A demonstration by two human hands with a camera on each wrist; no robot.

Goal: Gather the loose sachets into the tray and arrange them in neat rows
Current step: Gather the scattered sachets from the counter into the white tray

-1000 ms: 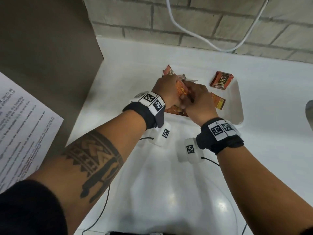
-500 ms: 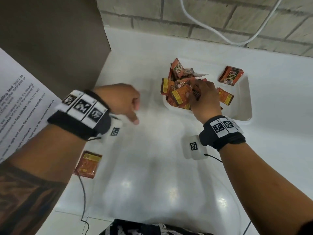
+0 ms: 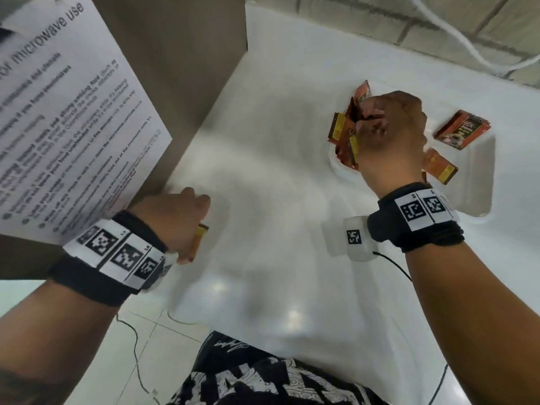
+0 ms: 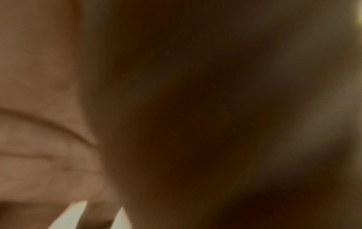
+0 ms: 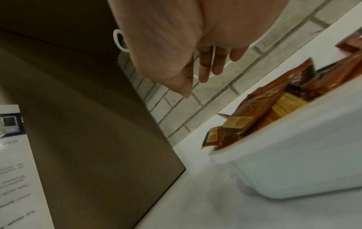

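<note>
White desk (image 3: 263, 176) against a brick wall (image 3: 365, 13), brown panel with a printed notice (image 3: 67, 118) on the left. One white tray (image 3: 479, 182) holds a heap of sachets (image 3: 344, 133) at its left end, count unclear, plus two separate sachets on the right. Right hand (image 3: 391, 135) over the heap, fingers curled into it; what they pinch, cannot tell. Left hand (image 3: 172, 220) grips one loose sachet (image 3: 198, 238) near the desk's front left.
</note>
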